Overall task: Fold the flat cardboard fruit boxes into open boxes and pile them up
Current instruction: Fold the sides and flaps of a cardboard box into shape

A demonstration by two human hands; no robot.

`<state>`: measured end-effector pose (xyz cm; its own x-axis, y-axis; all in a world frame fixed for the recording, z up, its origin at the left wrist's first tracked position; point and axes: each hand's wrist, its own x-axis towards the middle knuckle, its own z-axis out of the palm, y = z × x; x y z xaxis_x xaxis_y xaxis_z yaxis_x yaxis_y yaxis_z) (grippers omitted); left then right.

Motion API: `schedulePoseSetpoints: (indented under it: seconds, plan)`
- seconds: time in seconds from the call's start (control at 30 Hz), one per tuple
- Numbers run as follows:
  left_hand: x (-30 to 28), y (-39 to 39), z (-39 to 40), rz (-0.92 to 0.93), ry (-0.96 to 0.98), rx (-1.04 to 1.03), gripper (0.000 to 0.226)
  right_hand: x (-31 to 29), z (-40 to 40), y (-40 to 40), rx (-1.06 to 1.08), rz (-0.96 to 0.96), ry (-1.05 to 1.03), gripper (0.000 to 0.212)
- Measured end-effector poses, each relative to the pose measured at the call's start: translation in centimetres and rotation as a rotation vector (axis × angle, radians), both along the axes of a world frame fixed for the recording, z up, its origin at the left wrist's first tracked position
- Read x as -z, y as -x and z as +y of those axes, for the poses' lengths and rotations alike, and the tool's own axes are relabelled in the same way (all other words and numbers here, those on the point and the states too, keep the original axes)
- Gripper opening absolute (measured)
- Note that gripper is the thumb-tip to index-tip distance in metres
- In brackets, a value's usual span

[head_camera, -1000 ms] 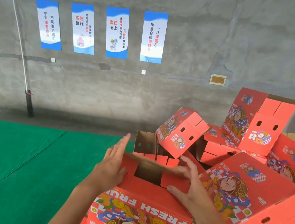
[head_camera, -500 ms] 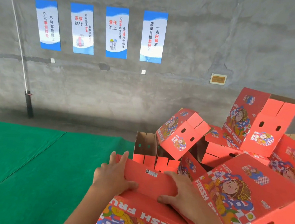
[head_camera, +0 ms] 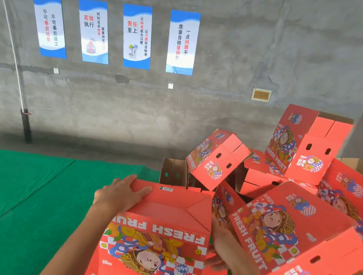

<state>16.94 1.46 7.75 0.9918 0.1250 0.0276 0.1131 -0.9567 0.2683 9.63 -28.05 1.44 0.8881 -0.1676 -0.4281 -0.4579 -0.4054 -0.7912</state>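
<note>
A red "FRESH FRUIT" cardboard box [head_camera: 159,234] is in front of me, its closed flap side facing up and away. My left hand [head_camera: 119,194] grips the box's far left corner, thumb lying on the flap panel and fingers wrapped over the edge. My right hand [head_camera: 221,248] is at the box's right side, partly hidden behind the wall, with fingers curled at the lower edge. A jumbled pile of folded red boxes [head_camera: 295,235] lies to the right, touching the held box.
Green matting [head_camera: 29,189] covers the floor to the left. A grey concrete wall with blue posters [head_camera: 138,36] stands behind. A pole [head_camera: 25,123] leans at the far left. One open box [head_camera: 174,174] shows its brown inside behind the held box.
The bottom flaps, open a second ago, are now folded shut. My right hand has left the top flap and dropped to the box's right side. The box has tilted towards me.
</note>
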Motion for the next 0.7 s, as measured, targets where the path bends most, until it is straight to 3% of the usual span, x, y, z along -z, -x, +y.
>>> schedulePoseSetpoints:
  seconds: [0.23, 0.5, 0.7]
  plan:
    - [0.0, -0.6, 1.6, 0.011, 0.079, 0.014, 0.094, -0.8, -0.8, 0.0, -0.192, 0.201, -0.013, 0.05]
    - [-0.7, -0.5, 4.4, 0.07, 0.205, 0.026, 0.097, -1.2, -0.6, -0.9, -0.217, 0.154, -0.119, 0.036]
    - [-0.5, -0.7, 5.8, 0.036, 0.275, 0.027, 0.091, -1.8, -0.4, -0.2, -0.211, 0.189, -0.44, 0.026]
